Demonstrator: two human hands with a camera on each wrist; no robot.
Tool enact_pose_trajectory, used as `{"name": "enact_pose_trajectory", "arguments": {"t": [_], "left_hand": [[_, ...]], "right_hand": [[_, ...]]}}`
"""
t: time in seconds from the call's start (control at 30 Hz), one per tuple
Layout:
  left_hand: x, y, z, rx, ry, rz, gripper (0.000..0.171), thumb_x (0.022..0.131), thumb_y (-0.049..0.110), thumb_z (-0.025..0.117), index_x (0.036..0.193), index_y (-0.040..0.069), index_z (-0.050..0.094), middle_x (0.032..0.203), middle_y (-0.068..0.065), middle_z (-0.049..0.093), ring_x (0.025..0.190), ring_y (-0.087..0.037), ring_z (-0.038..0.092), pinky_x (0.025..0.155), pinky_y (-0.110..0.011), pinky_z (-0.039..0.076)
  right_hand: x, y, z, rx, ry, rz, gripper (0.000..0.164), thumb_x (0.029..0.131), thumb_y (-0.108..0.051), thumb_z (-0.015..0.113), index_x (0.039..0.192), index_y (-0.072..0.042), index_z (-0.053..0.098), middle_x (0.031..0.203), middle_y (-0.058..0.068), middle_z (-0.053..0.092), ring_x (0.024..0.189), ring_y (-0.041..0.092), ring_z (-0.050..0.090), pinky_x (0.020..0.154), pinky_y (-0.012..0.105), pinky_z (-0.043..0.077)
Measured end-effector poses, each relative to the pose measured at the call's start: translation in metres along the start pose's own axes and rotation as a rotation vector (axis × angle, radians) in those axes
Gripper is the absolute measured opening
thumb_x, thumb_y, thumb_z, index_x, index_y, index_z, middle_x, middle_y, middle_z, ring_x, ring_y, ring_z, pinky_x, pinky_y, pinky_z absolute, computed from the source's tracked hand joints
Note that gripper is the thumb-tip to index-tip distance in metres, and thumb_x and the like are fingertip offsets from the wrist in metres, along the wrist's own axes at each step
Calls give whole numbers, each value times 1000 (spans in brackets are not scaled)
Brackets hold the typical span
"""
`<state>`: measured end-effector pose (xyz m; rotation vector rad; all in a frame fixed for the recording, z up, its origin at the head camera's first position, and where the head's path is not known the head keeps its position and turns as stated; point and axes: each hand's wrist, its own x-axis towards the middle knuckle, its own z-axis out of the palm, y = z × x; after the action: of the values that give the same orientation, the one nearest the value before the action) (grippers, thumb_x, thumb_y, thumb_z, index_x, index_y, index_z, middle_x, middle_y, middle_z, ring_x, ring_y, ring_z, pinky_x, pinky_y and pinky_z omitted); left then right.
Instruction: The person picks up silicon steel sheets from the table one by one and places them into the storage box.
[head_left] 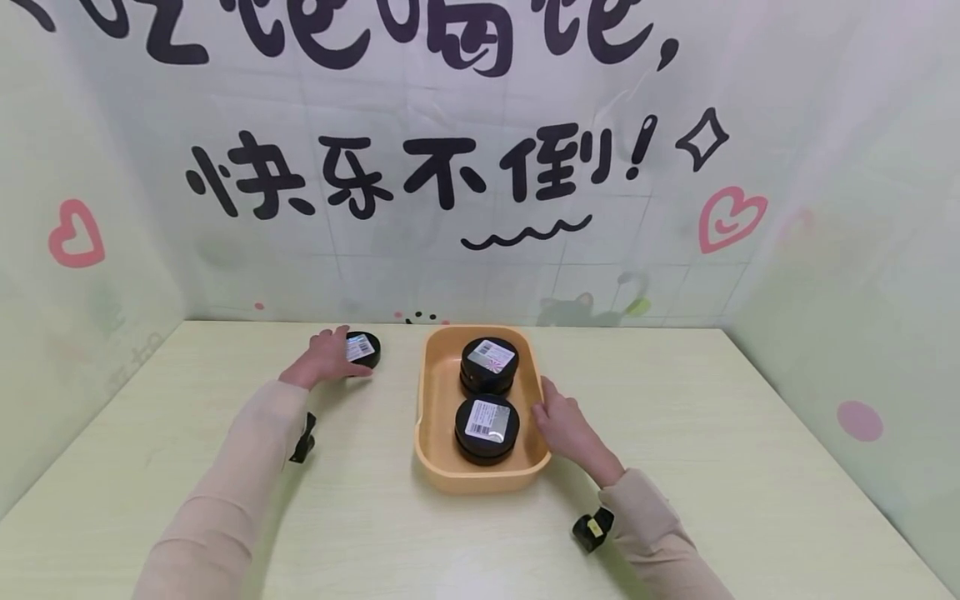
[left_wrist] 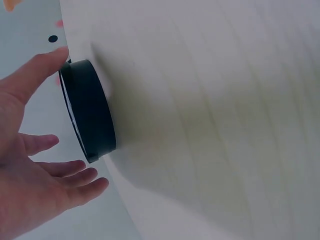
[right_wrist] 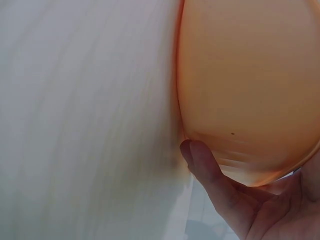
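Observation:
A black round tin (head_left: pixel 363 350) with a white label on its lid sits near the table's back edge, left of centre. My left hand (head_left: pixel 327 358) is spread around it, as the left wrist view shows: the thumb is at the tin's rim, while the other fingers stand apart from its side. My right hand (head_left: pixel 570 427) holds the right wall of an orange plastic bin (head_left: pixel 438 417), with fingers (right_wrist: pixel 202 160) against the outside and the thumb at the rim. Inside the bin are two stacks of similar tins, a rear stack (head_left: pixel 489 365) and a front stack (head_left: pixel 486 429).
The pale wooden table (head_left: pixel 750 467) meets a printed cloth backdrop (head_left: pixel 450 275) at its back and sides. Black camera mounts hang at both wrists, the left mount (head_left: pixel 303 439) and the right mount (head_left: pixel 593 529).

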<state>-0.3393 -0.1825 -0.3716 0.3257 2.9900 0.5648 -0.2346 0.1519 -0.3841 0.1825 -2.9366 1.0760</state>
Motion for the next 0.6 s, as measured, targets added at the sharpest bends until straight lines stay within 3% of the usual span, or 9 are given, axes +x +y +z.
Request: {"name": "enact_pose_trajectory", "arguments": {"t": [0.3, 0.6], "left_hand": [[7, 2, -1, 12, -62, -34, 90, 75, 33, 68, 127, -21, 18, 110, -40, 39, 102, -49, 40, 87, -53, 36], [11, 2, 3, 51, -41, -76, 77, 77, 37, 64, 113, -23, 32, 103, -36, 42, 96, -45, 43, 84, -49, 38]], "right_hand": [[-1, 0, 0, 0, 4, 2, 42, 90, -6, 38, 130, 6, 33, 77, 21, 57, 62, 25, 61, 43, 27, 47], [0, 1, 0, -3, 1, 5, 42, 90, -6, 38, 130, 6, 32, 74, 18, 55, 59, 23, 59, 42, 26, 47]]}}
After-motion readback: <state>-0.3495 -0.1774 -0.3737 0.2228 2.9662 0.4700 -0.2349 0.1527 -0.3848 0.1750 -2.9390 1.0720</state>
